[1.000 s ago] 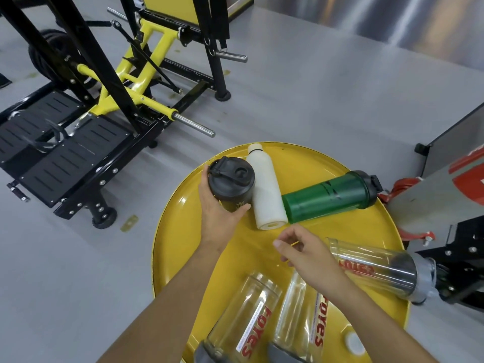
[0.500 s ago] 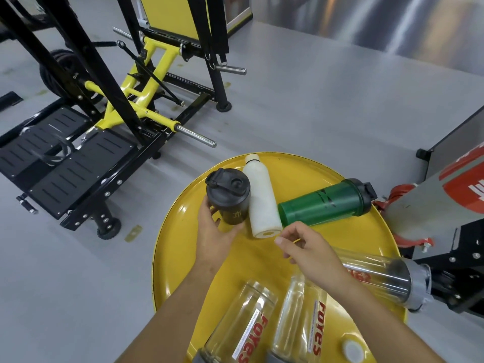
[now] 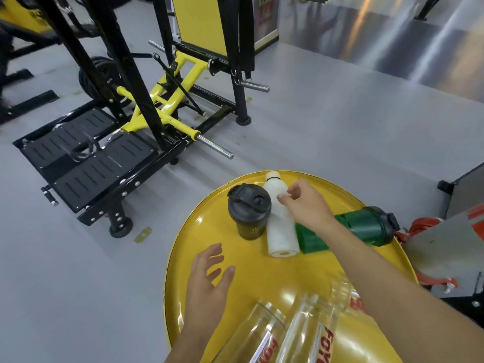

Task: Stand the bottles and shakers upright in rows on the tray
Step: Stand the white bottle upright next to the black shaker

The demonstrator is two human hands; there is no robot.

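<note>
A round yellow tray carries the bottles. The black shaker stands upright at its far left. Beside it on the right lies a white bottle, cap pointing away. A green shaker lies on its side behind my right forearm. Three clear shakers with red lettering lie near me: one, another, and a third partly hidden by my arm. My right hand hovers over the white bottle's upper part, fingers apart. My left hand is open above the tray, apart from the black shaker.
A black and yellow gym machine with foot plates and a steel bar stands on the grey floor to the far left. A grey and red machine with an orange strap sits close to the tray's right edge.
My left hand let go of the black shaker, which now stands upright, and drew back toward me. My right hand moved forward over the white bottle. The view tilted up.
</note>
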